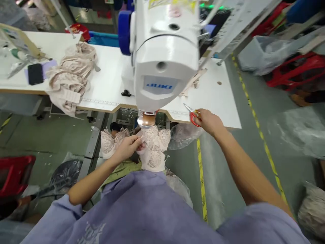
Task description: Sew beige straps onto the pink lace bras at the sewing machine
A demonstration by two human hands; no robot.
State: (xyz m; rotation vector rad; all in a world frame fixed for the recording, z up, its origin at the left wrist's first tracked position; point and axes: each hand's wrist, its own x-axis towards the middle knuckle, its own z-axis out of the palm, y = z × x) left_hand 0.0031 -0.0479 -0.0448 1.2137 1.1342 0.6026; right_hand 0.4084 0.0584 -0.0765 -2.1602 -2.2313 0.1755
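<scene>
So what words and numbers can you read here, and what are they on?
"JUKI": in blue on the front of the white sewing machine.
Yellow sticker on top of the machine: too blurred to read.
Ruler strip along the table's edge: marks too small to read.
White print on the purple shirt: too blurred to tell if it's letters.

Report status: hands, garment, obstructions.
Left hand holding lace garment near sewing machine. Right hand holding red-handled scissors at table edge. Sewing machine hides part of table.

Blue "JUKI" lettering [159,86] marks the white sewing machine [166,64]
</scene>
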